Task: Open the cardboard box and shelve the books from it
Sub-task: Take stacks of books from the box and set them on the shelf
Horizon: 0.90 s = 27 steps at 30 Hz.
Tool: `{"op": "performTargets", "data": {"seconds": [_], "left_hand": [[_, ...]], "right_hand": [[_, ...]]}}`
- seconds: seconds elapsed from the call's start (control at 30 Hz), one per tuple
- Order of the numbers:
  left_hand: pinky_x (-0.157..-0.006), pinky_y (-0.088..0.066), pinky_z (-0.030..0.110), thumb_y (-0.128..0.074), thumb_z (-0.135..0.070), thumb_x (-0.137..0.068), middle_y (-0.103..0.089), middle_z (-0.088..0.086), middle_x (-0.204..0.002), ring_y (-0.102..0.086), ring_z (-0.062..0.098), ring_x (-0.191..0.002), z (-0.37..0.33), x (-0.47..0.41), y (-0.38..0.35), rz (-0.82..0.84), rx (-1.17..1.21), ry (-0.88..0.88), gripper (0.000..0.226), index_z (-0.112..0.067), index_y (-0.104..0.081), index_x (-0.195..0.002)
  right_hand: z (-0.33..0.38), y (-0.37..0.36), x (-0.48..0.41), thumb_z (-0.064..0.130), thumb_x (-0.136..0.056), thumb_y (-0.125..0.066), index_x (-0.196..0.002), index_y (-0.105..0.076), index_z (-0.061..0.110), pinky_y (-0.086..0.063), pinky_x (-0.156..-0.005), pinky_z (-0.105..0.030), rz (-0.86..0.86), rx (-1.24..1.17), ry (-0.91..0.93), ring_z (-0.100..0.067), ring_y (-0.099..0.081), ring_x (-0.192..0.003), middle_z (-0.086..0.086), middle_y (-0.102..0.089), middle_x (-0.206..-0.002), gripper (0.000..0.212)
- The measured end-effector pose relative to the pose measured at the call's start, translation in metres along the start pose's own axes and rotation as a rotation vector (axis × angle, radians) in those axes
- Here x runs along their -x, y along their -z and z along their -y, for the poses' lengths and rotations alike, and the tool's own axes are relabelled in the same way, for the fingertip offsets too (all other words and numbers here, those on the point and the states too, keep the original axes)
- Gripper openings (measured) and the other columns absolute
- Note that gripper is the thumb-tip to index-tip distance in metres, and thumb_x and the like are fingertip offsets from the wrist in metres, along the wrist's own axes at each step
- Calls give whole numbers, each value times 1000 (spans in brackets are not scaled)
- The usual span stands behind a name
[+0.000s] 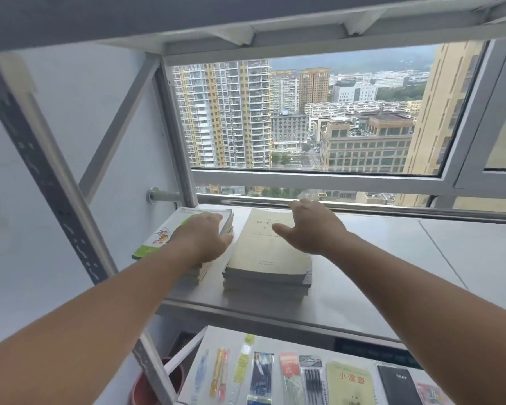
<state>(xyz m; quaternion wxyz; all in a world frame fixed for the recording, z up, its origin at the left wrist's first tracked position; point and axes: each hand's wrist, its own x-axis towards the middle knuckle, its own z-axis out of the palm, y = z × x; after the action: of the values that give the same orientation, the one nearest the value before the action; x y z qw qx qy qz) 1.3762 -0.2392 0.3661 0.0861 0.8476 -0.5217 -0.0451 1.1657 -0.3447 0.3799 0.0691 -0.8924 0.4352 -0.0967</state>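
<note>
Two book stacks flat on shelf (pixel 362 258), side by side, narrow gap between. Left hand (pixel 202 238) atop left stack (pixel 164 232); gripping or only pressing, cannot tell. Right hand (pixel 313 229) spread, fingers apart, over tan stack (pixel 263 252). Likely squaring up: nudge edges flush, keep back from shelf lip. Cardboard box out of view

Head camera, seemingly close, faces forward-down onto shelf (pixel 371 258), window (pixel 304 118).
</note>
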Motion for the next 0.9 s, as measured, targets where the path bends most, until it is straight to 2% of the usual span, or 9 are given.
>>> {"op": "performTargets", "data": {"seconds": [0.1,0.23,0.37,0.5,0.57,0.63,0.73,0.9], "left_hand": [[-123,-36,44,-52,-51,-101,-36,0,-170,-34,23,-156,21,20,4,-17,-7,23,70,-25,-36,-164],[-119,-40,44,-57,-50,-99,-46,2,-163,-44,25,-148,64,60,3,-58,-16,115,68,-22,-43,-160],[-120,-39,42,-56,-50,-101,-44,1,-166,-43,23,-151,106,111,6,-55,-5,202,68,-22,-41,-161],[-124,-33,41,-52,-52,-103,-37,-2,-171,-36,22,-156,153,170,6,34,22,319,69,-23,-35,-164],[-128,-26,41,-49,-53,-105,-26,-5,-175,-26,19,-160,185,205,2,73,16,379,72,-24,-27,-167],[-128,-23,39,-47,-52,-106,-20,-5,-177,-24,19,-161,219,243,0,101,25,460,74,-24,-21,-169],[-126,-27,40,-49,-52,-106,-19,-4,-177,-26,20,-160,272,309,-2,103,75,565,75,-24,-20,-169],[-125,-33,43,-53,-53,-103,-23,-3,-176,-31,23,-159,372,452,-7,79,102,737,74,-26,-27,-168]], "right_hand": [[25,-11,0,63,-101,-50,-153,-46,9,-43,-115,-45,17,-16,103,-30,-44,-146,-9,-51,-157,75],[72,-34,7,60,-101,-51,-156,-43,10,-42,-116,-45,42,-33,261,-31,-44,-146,-11,-50,-157,74],[122,-57,22,59,-100,-52,-152,-49,12,-42,-112,-42,81,-60,367,-32,-49,-142,-11,-55,-153,70],[189,-81,54,63,-97,-52,-137,-62,17,-48,-105,-42,96,-128,490,-32,-58,-132,-8,-67,-139,62],[231,-97,77,58,-97,-56,-138,-62,16,-45,-108,-42,106,-131,565,-31,-56,-135,-7,-66,-138,59],[273,-112,100,55,-99,-57,-147,-55,16,-42,-112,-41,141,-140,630,-29,-51,-140,-5,-61,-146,62],[336,-133,134,56,-100,-55,-157,-45,16,-40,-115,-41,236,-115,702,-27,-46,-146,-4,-53,-157,69],[453,-175,209,55,-99,-56,-151,-49,12,-44,-113,-43,376,-77,796,-31,-47,-143,-8,-54,-154,68]]}}
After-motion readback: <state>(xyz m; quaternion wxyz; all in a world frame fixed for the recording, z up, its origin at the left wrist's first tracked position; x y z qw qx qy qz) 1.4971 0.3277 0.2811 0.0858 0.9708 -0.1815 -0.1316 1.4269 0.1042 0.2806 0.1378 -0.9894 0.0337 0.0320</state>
